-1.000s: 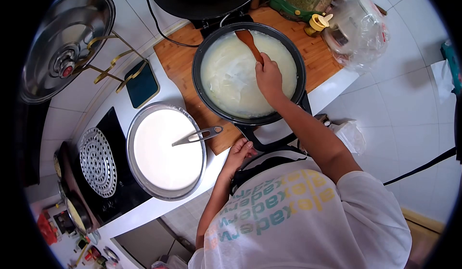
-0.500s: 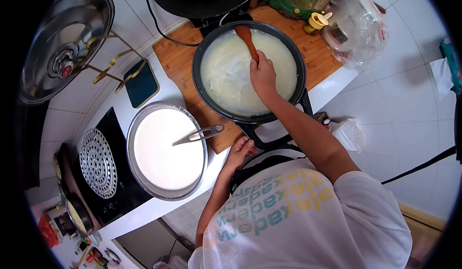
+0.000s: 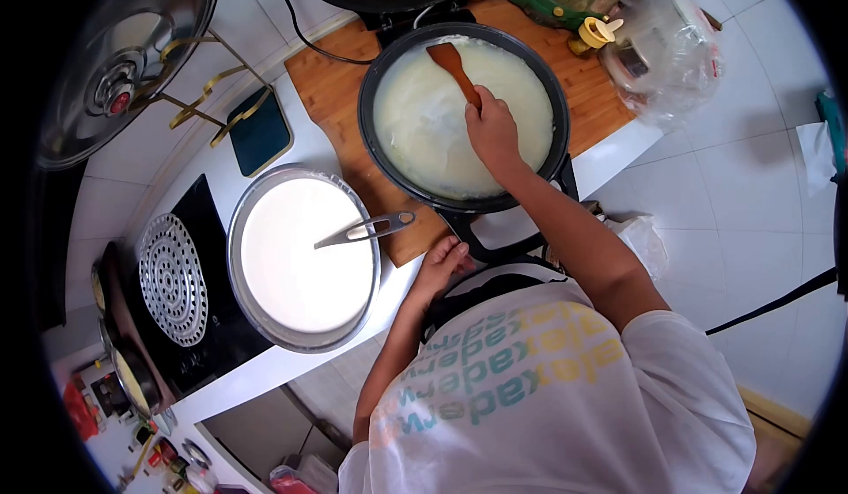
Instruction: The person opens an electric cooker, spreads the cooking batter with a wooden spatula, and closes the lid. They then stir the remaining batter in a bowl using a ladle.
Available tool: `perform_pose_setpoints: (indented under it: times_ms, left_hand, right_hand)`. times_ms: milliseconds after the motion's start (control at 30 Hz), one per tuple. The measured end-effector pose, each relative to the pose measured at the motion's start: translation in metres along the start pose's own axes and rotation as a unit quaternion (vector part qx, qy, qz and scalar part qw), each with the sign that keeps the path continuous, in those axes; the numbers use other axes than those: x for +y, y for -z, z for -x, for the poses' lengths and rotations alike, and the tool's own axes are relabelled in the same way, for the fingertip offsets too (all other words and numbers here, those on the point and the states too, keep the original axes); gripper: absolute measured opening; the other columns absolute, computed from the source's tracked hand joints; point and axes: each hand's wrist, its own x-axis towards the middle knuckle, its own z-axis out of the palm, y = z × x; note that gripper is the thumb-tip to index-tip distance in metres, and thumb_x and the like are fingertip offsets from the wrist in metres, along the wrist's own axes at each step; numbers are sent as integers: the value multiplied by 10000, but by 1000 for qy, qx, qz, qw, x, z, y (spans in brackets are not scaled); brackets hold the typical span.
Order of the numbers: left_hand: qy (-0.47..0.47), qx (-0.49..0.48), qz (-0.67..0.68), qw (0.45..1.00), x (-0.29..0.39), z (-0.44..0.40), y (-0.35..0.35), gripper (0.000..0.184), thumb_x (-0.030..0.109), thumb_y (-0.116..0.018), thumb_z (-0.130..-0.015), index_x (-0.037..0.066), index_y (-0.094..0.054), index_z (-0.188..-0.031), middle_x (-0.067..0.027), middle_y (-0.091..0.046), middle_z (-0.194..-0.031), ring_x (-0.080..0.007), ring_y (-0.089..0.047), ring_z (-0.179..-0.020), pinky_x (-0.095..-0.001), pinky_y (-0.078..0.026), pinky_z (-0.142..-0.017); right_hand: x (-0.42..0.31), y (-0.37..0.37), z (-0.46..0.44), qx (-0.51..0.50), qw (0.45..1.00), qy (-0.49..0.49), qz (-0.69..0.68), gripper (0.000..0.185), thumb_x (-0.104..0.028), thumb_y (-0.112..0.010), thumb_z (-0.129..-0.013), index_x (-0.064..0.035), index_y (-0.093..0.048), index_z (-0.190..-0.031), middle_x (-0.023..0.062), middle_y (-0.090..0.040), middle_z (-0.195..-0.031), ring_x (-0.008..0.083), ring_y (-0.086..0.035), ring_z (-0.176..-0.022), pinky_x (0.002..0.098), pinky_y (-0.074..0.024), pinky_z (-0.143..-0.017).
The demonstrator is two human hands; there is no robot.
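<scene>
– White tiles are lining the room; what is the counter (image 3: 306, 149) holding?
– Wooden board (image 3: 331, 101), with a black pan (image 3: 365, 132) sitting on it. Pale batter (image 3: 420, 132) is covering the pan's base.
– Right hand (image 3: 495, 133)?
– Its fingers are closing around the handle of a wooden spatula (image 3: 458, 72). Flat end is pointing beyond the fingertips, lying over the batter near the far rim.
– Left hand (image 3: 442, 266)?
– Loosely curling at the counter's edge, just beside the pan's black handle (image 3: 495, 248). Whether those fingers are gripping anything, I'm not managing to tell.
– What is sitting to the left of those fingers?
– Metal bowl (image 3: 237, 269), holding white liquid (image 3: 296, 260). Slotted metal utensil (image 3: 384, 224) is leaning over its rim, its end reaching towards the left fingers.
– And beyond the right fingers, rightwards?
– Yellow-topped jar (image 3: 594, 36) is standing on the board, near a clear plastic bag (image 3: 685, 74).
</scene>
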Motion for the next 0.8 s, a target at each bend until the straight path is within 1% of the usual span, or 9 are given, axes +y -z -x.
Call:
perform_pose_setpoints:
  times_ms: [167, 367, 467, 500, 533, 633, 667, 733, 800]
  left_hand:
    - [0, 12, 2, 1000, 2, 2, -3, 183, 274, -469, -893, 94, -467, -923, -13, -575, -740, -93, -563, -707, -206, -403, -628]
    - [10, 34, 7, 999, 9, 6, -9, 209, 270, -484, -884, 69, -490, -937, 3, -558, -756, -82, -554, -697, -204, -399, -620]
    - [26, 56, -4, 998, 15, 9, -13, 223, 275, -481, -885, 62, -494, -950, -4, -563, -761, -81, -555, -697, -207, -408, -623]
    - [35, 69, -8, 997, 19, 11, -17, 232, 282, -474, -887, 58, -500, -944, -9, -564, -758, -83, -555, -696, -212, -412, -623]
    - [42, 83, -12, 996, 24, 13, -20, 243, 288, -467, -890, 53, -505, -938, -14, -566, -755, -84, -556, -695, -217, -417, -624]
    - [136, 87, -164, 973, 41, 26, -26, 298, 329, -417, -903, 65, -557, -889, -37, -593, -738, -125, -581, -728, -233, -436, -631]
    - [103, 64, -253, 960, 48, 35, -30, 308, 326, -414, -902, 61, -571, -891, -45, -599, -755, -141, -584, -740, -247, -441, -644]
    - [38, 19, -427, 903, 70, 53, -44, 329, 319, -408, -900, 51, -598, -895, -62, -613, -788, -172, -591, -763, -275, -451, -669]
    - [27, 19, -532, 846, 109, 70, -68, 314, 306, -419, -893, 54, -604, -915, -72, -617, -809, -197, -590, -777, -288, -447, -701]
  right_hand:
    - [2, 13, 34, -29, 997, 78, 1, 335, -173, -502, -812, -65, -480, -1129, 148, -533, -840, 302, -542, -759, 371, -434, -689]
    - [19, 76, 67, -153, 983, 95, 22, 346, -133, -500, -807, -105, -462, -1150, 132, -527, -859, 303, -543, -782, 357, -436, -685]
    - [50, 104, 69, -131, 980, 153, 3, 338, -127, -494, -790, -106, -483, -1127, 153, -523, -831, 330, -539, -742, 386, -443, -634]
    - [48, 116, 68, -143, 983, 114, -5, 332, -114, -487, -786, -87, -493, -1116, 154, -526, -837, 329, -539, -764, 376, -439, -641]
    - [53, 119, 66, -126, 985, 119, -9, 328, -114, -487, -787, -84, -495, -1113, 153, -527, -837, 326, -539, -774, 371, -439, -647]
    - [67, 125, 52, -98, 986, 131, -11, 321, -118, -484, -790, -75, -497, -1108, 149, -529, -835, 317, -541, -794, 362, -439, -663]
    - [71, 126, 49, -104, 986, 129, -4, 321, -120, -483, -792, -73, -496, -1109, 147, -530, -836, 315, -541, -794, 361, -438, -667]
    - [80, 130, 42, -106, 984, 144, -2, 320, -126, -483, -795, -74, -494, -1111, 143, -532, -838, 311, -539, -791, 365, -435, -666]
    - [99, 142, 41, -101, 980, 172, -10, 319, -133, -485, -798, -77, -492, -1112, 138, -534, -842, 308, -538, -785, 373, -432, -658]
